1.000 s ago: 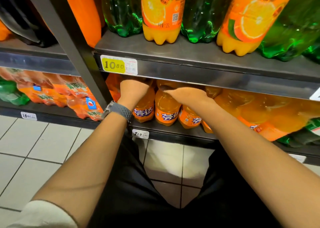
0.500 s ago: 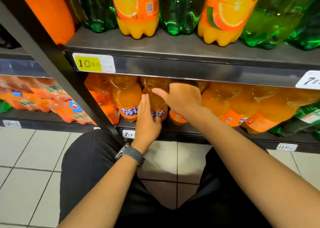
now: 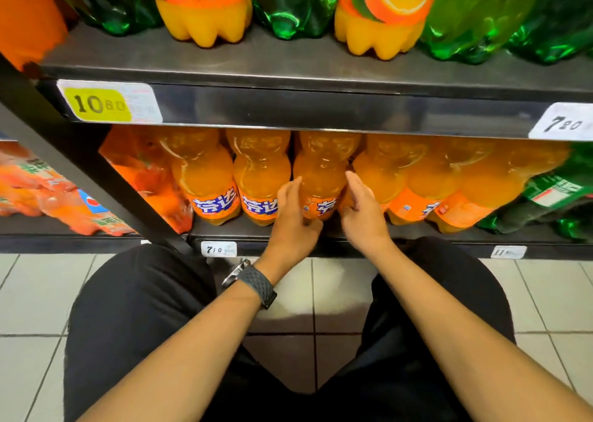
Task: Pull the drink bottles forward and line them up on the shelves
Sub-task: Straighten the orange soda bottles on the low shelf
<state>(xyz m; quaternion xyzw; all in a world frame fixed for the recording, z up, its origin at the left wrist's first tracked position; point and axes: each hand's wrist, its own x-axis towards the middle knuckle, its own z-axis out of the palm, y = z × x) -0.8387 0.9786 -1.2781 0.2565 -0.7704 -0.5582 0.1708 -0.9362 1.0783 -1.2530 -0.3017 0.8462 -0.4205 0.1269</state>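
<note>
A shop aisle is showing here: pale floor tiles [image 3: 32,293] below, dark metal shelving ahead, and a person crouching in front of it. The upper shelf [image 3: 288,68] is carrying big green and orange-juice bottles. The lower shelf [image 3: 353,230] is holding a row of orange soda bottles, and that is where the work is going on.

The left hand [image 3: 293,213] and the right hand [image 3: 364,211] are bracketing one orange bottle [image 3: 321,171], which is standing upright near the front edge. The fingers on both sides are lying fairly straight, flat against its flanks, pressing rather than wrapping round it. The left thumb is too blurred to read.

The two neighbours on the left [image 3: 231,178] are sitting at the front lip with labels facing out, so that stretch is looking finished. The held bottle appears to be getting squared up beside them. The bottles on the right [image 3: 426,181] are looking tilted, with labels turned askew, and a green bottle [image 3: 545,197] is leaning beyond them, so most of this shelf is probably waiting to be done.
</note>
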